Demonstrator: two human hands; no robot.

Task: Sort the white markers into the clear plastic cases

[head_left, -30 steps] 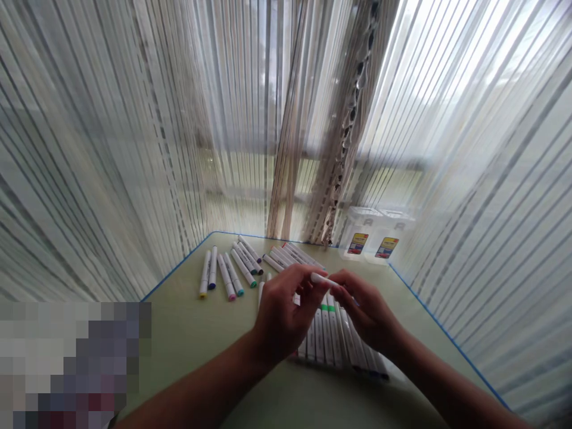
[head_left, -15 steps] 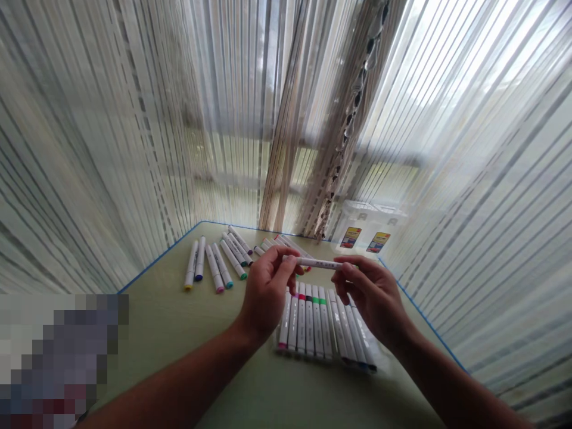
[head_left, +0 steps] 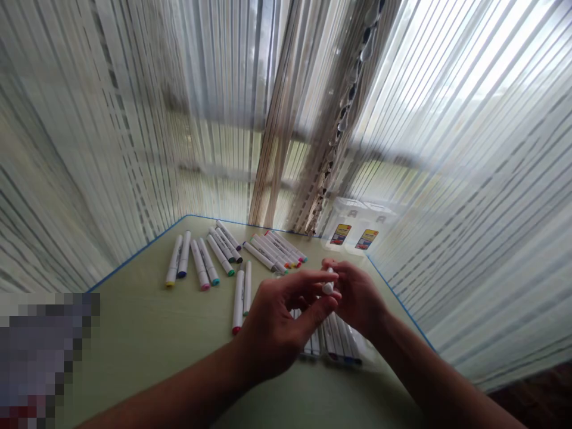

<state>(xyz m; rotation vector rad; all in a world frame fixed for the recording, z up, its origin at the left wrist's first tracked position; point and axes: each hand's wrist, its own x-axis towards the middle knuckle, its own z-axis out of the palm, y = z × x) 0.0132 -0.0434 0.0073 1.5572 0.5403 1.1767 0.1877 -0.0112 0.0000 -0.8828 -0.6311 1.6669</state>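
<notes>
Window [head_left: 478, 53] Behind a String Curtain [head_left: 214, 89]

Grey daylight passes through the pale strings, and it is strongest at the upper right. Brown strands [head_left: 268, 155] hang near the middle. Below stands a light green table [head_left: 134, 333] with blue edge [head_left: 134, 257].

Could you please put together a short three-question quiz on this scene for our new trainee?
1. What does the left hand hold between its thumb and fingers?
2. What colour is the near end of the leftmost marker on the table?
A) red
B) yellow
C) green
3. True or false: two labels show on the clear plastic at the back right of the table.

Key:
1. A white marker, seen nearly end-on.
2. B
3. True
</notes>
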